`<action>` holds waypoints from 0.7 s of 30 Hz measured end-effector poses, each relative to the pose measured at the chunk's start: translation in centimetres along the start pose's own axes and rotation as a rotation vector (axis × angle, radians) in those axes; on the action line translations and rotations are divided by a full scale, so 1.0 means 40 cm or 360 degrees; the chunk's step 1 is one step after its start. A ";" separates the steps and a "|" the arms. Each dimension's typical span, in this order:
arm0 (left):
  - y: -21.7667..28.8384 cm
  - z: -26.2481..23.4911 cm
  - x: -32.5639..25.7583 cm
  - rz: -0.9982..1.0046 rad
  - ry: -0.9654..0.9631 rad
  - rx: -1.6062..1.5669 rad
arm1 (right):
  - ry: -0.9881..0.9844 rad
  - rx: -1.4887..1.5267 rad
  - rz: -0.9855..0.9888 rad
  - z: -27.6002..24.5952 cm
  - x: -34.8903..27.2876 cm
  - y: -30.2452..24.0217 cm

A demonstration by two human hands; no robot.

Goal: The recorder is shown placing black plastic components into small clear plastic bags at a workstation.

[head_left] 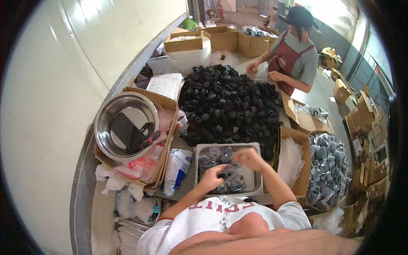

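Note:
Over a metal tray (258, 187) close to my body, my left hand (211, 178) pinches a small clear plastic bag (227, 173) with something dark in it. My right hand (247, 159) is just above and to the right, slightly blurred, its fingers curled together; whatever they grip is too small to make out. In the tray lie several bagged black parts (236, 185), and more dark pieces in clear film (207, 157) fill its left side. Beyond the tray spreads a large heap of loose black plastic parts (229, 104).
At the left, a steel bowl (102, 131) with a black item and a red-handled tool rests on a carton (170, 127). To the right stand a carton of clear bags (291, 163) and a container of bagged black parts (329, 170). A co-worker (293, 55) stands across the heap.

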State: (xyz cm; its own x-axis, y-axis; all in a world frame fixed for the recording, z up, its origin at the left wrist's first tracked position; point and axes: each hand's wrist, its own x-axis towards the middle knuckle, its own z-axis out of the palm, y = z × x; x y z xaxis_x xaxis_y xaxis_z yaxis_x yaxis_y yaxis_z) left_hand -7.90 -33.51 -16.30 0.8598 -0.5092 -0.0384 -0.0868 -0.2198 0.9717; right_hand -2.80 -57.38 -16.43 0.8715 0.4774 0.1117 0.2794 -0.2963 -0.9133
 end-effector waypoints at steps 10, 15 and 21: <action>-0.083 0.026 -0.041 -0.0115 0.0028 -0.0350 | 0.0191 -0.1248 0.1487 -0.063 0.179 0.097; -0.045 0.019 -0.038 -0.0118 0.0051 -0.0363 | 0.0683 -0.1210 0.0914 -0.019 0.164 0.205; -0.034 0.014 -0.035 -0.0140 0.0183 -0.0276 | 0.0651 -0.0859 0.0973 -0.022 0.171 0.184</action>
State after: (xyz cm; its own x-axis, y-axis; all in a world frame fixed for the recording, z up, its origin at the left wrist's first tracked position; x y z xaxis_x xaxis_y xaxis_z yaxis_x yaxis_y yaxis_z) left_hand -9.28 -32.97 -17.71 0.9127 -0.3941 -0.1076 0.0702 -0.1080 0.9917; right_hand 5.57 -57.04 -22.04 0.9758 -0.1900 -0.1078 -0.2175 -0.7971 -0.5633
